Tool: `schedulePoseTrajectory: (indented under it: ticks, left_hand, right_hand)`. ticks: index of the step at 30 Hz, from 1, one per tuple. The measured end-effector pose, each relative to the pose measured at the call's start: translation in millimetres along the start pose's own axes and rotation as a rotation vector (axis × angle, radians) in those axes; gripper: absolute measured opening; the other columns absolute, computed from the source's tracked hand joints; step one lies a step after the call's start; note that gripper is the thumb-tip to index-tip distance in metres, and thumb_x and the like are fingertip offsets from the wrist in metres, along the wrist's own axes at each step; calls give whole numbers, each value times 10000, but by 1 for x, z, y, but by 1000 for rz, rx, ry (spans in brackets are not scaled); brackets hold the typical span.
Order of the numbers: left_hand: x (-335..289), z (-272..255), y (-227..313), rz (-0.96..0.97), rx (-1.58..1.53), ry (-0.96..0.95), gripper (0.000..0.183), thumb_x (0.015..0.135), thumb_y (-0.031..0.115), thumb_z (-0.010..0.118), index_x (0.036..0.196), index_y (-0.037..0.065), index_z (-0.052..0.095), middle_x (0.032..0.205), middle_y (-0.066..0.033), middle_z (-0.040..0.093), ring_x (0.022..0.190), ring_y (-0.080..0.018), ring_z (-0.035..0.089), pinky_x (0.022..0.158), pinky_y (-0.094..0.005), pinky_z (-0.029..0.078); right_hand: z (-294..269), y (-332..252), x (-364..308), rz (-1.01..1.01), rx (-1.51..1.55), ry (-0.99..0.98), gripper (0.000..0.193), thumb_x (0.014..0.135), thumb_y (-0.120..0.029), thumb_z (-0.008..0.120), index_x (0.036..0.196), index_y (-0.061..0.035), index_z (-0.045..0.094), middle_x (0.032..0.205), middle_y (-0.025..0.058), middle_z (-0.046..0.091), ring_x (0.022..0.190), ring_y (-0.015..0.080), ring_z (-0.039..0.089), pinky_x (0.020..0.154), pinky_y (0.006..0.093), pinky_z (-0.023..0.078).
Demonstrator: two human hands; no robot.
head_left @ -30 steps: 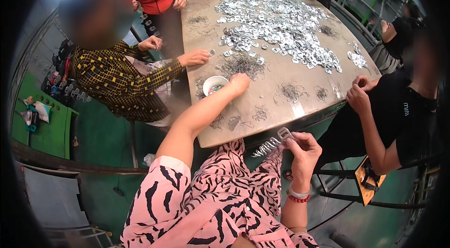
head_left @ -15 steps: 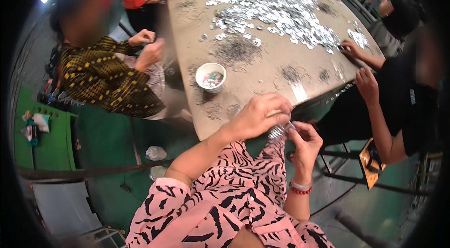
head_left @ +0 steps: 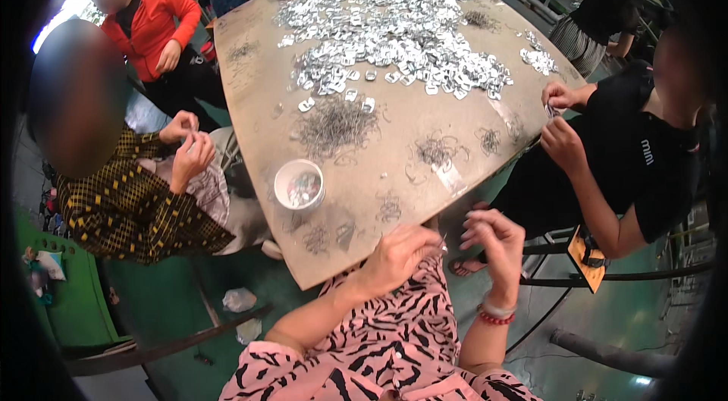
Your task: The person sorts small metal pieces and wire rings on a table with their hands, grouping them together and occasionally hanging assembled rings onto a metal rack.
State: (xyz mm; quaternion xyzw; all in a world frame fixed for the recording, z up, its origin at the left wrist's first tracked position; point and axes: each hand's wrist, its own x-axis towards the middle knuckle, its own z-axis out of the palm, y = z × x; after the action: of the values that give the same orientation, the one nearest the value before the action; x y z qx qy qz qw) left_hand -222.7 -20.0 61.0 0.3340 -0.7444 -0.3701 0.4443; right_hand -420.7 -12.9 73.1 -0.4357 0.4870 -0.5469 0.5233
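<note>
My left hand point(head_left: 400, 255) is just off the near edge of the table, above my lap, with thumb and fingers pinched together. A thin, shiny sliver point(head_left: 444, 246) shows at its fingertips, too small to name. My right hand point(head_left: 494, 243) is raised beside it, a short gap away, with its fingers bent and parted and nothing visible in them. Closest to my hands on the table are small bunches of dark, thin wire pieces point(head_left: 388, 208). Farther off spreads a big heap of shiny silver metal pieces point(head_left: 394, 29), flat and ring-like.
A white tub point(head_left: 282, 202) with small coloured bits stands on the table's point(head_left: 356, 189) left side. A larger wire pile point(head_left: 337, 128) lies behind it. Co-workers point(head_left: 144, 211) sit and stand around the table. A stool point(head_left: 588, 258) is at the right, by a person in black point(head_left: 607, 173).
The silvery stack of rings between my hands is no longer visible there. My hands have drawn apart, the right one lifting open. The view has shifted, showing more of the table's far side.
</note>
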Motion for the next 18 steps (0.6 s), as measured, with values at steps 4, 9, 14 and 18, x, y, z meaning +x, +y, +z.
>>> schedulePoseTrajectory:
  ticks: [4, 9, 14, 18]
  left_hand:
    - [-5, -2, -7, -47, -20, 7, 136, 754, -36, 645, 876, -3, 595, 828, -107, 626, 755, -253, 599, 667, -323, 472]
    - [-12, 12, -29, -142, -126, -26, 155, 732, 8, 669, 855, 0, 574, 788, -106, 600, 750, -288, 584, 691, -358, 449]
    - [-20, 9, -41, -152, -110, -65, 148, 752, -11, 651, 874, -15, 566, 826, -117, 615, 774, -274, 600, 711, -353, 462]
    - [-23, 8, -45, -141, -138, -91, 150, 753, -33, 643, 879, -25, 561, 842, -124, 622, 790, -269, 610, 720, -353, 470]
  right_hand:
    - [-4, -7, 106, -41, -355, -49, 196, 871, -91, 560, 1000, 41, 628, 764, 80, 640, 656, 114, 601, 571, 244, 503]
    - [-8, 72, 271, -499, -723, -120, 283, 801, 28, 505, 1058, -16, 615, 880, 134, 669, 764, 236, 619, 688, 322, 497]
    - [13, 102, 338, -629, -1291, -178, 387, 692, 94, 498, 1040, -46, 594, 908, 142, 613, 892, 302, 533, 800, 374, 457]
    - [4, 121, 359, -749, -1442, -148, 326, 700, 82, 524, 979, -70, 600, 928, 121, 587, 922, 274, 534, 786, 361, 472]
